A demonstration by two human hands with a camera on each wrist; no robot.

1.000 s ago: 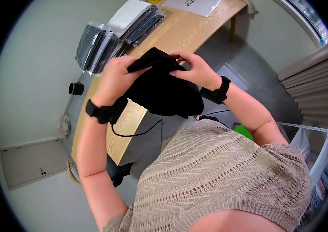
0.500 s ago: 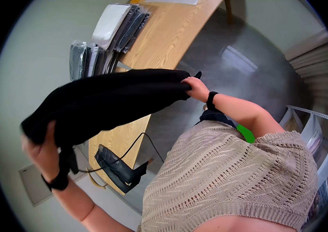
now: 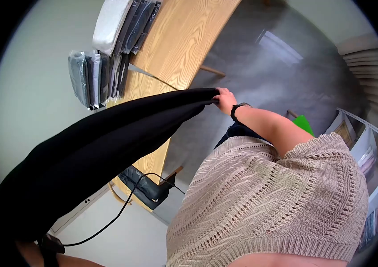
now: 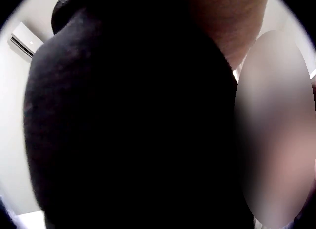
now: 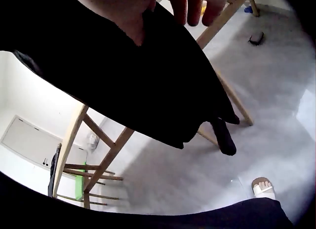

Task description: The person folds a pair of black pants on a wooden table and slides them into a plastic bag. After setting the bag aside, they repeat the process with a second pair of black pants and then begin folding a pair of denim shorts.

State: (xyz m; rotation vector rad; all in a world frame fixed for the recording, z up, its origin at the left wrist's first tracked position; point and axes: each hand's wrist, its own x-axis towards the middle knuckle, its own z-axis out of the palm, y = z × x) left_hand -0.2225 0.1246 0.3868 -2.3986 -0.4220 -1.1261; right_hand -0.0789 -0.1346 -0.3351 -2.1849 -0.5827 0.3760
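Note:
A long black garment (image 3: 91,133) stretches in a slanting band from the lower left up to the middle of the head view. At its narrow end my right hand (image 3: 226,99) grips the gathered cloth, with fingers folded over the edge. Loose ends of the garment (image 5: 163,91) hang below that hand in the right wrist view. My left hand (image 3: 26,250) is at the lower left, holding the wide end; its fingers are hidden behind the cloth. Black fabric fills most of the left wrist view, with skin at the upper right.
Behind the garment runs a wooden table (image 3: 184,40) bearing plastic-wrapped packs (image 3: 93,80) and a white pack (image 3: 111,26). A dark glossy item (image 3: 146,191) lies at its near end. A black cable (image 3: 113,220) trails from my left wrist. At the right stands a white rack (image 3: 367,129).
The bunched black garment has been drawn out lengthwise. My left hand has moved far to the lower left with one end, while my right hand has shifted slightly and keeps the other.

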